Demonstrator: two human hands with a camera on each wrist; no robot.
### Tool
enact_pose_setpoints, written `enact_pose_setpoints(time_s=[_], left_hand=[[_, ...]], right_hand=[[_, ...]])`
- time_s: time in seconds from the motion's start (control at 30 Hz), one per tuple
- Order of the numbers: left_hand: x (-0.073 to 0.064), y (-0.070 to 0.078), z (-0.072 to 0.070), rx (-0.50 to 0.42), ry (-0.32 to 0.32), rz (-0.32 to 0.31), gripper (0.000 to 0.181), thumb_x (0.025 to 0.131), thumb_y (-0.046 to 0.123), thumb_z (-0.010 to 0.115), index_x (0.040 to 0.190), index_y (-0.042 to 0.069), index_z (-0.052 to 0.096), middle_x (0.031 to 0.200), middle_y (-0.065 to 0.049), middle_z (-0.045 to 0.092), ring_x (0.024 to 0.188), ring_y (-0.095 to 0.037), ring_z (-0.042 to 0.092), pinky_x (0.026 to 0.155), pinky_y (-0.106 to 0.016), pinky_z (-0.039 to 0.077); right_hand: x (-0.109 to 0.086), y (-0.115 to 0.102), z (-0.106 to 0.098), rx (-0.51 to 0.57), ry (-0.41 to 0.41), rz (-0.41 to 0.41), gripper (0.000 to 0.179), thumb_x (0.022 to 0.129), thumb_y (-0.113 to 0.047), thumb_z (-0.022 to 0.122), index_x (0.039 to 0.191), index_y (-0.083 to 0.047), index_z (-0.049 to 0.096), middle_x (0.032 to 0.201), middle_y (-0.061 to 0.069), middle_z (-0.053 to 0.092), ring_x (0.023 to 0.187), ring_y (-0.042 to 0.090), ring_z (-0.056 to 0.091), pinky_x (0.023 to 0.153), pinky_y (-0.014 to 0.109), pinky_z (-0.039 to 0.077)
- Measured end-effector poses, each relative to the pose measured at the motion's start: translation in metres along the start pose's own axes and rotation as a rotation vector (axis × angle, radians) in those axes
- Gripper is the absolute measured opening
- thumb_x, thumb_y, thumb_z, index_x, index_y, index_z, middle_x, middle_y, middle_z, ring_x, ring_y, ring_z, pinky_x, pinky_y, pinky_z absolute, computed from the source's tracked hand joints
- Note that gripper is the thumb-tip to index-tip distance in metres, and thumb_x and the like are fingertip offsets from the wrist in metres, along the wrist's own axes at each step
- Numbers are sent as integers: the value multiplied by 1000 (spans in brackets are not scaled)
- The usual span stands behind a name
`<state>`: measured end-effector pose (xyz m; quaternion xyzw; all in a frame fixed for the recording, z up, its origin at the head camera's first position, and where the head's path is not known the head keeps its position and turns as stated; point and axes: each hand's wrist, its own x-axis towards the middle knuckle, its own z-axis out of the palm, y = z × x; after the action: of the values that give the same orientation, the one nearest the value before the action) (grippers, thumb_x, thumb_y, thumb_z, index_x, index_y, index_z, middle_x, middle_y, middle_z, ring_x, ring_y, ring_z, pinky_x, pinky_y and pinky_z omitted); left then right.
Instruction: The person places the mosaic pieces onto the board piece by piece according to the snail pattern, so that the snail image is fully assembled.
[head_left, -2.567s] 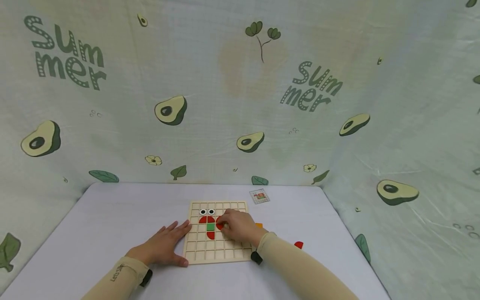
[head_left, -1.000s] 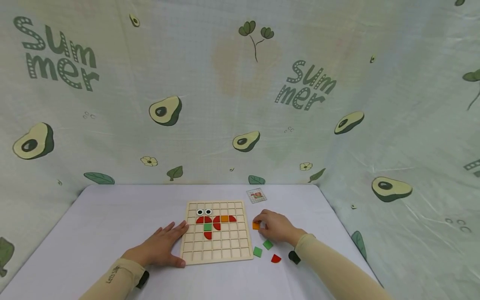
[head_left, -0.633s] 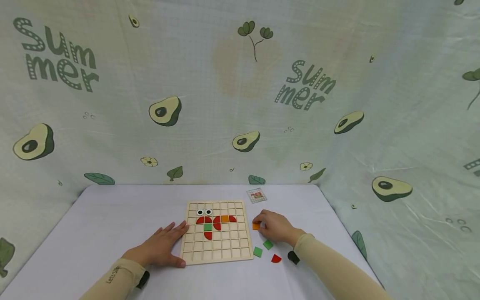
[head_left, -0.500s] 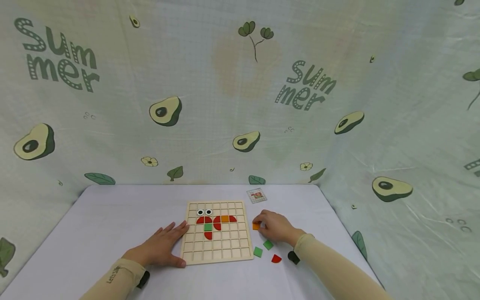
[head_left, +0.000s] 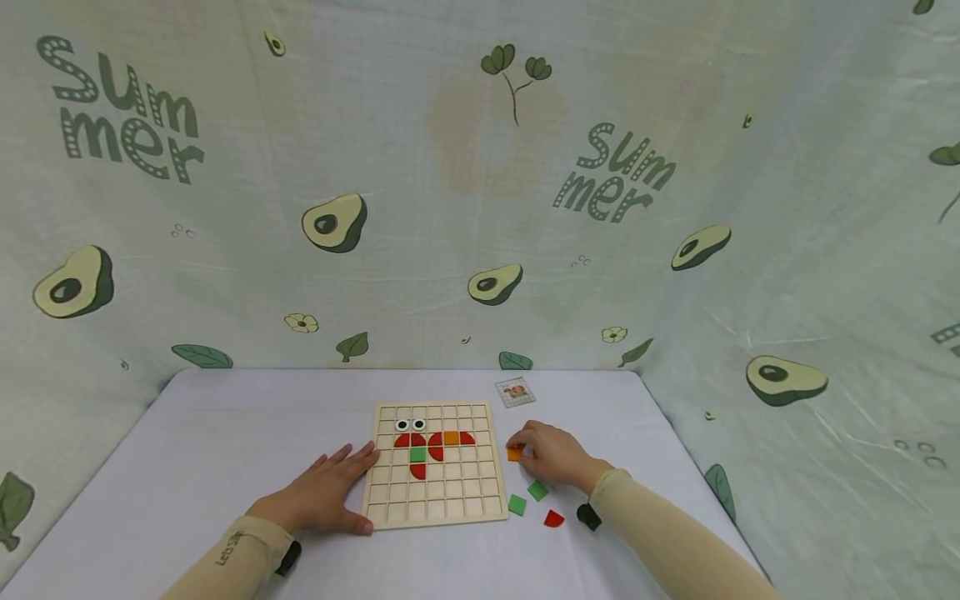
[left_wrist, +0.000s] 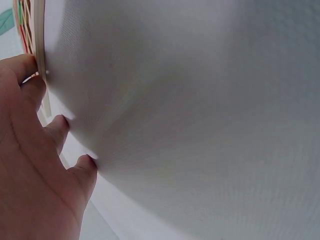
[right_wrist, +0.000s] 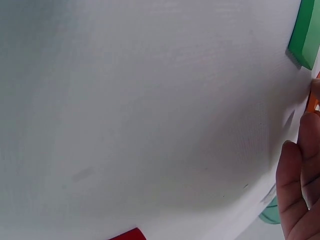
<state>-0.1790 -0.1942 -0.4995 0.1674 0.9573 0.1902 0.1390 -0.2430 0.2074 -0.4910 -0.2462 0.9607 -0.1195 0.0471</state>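
My left hand (head_left: 322, 492) lies with spread fingers along the left edge of a wooden grid board (head_left: 468, 492); the left wrist view shows the fingertips close to the board's side (left_wrist: 39, 30). On the board sit two eye tiles (head_left: 411, 425), several red quarter-circle tiles (head_left: 418, 472), a green square tile (head_left: 417, 455) and an orange one (head_left: 451, 438). To the right of the board, my right hand (head_left: 553, 454) pinches another orange square tile (head_left: 514, 454) close over the table. The right wrist view shows only an edge of that tile (right_wrist: 312, 102) at the fingertips.
Two loose green square tiles (head_left: 517, 505) and a red quarter-circle tile (head_left: 553, 518) lie right of the board, in front of my right hand. A small picture card (head_left: 515, 392) lies behind it. A printed cloth (head_left: 420, 250) stands behind the white table (head_left: 262, 408).
My right hand has left the board for the orange tile on the right and has barely moved since. An orange and a red tile uncovered on the board. Left hand stays put.
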Motion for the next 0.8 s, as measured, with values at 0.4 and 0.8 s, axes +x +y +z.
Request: enact_pose_setpoints(time_s=[0.4, 0.8], left_hand=[[0, -1, -1, 5, 10, 26, 115, 61, 62, 86, 153, 11, 40, 161, -6, 31, 146, -41, 22, 115, -65, 16], [-1, 0, -1, 2, 10, 14, 115, 61, 62, 86, 153, 11, 41, 160, -6, 32, 146, -41, 22, 115, -65, 17]], right_hand=[[-1, 1, -6, 0, -1, 12, 25, 88, -18, 73, 112, -22, 75, 97, -13, 58, 80, 8, 51, 76, 28, 53], [22, -29, -12, 22, -12, -65, 24, 89, -23, 74, 113, -24, 75, 98, -13, 59, 76, 7, 50, 66, 21, 48]])
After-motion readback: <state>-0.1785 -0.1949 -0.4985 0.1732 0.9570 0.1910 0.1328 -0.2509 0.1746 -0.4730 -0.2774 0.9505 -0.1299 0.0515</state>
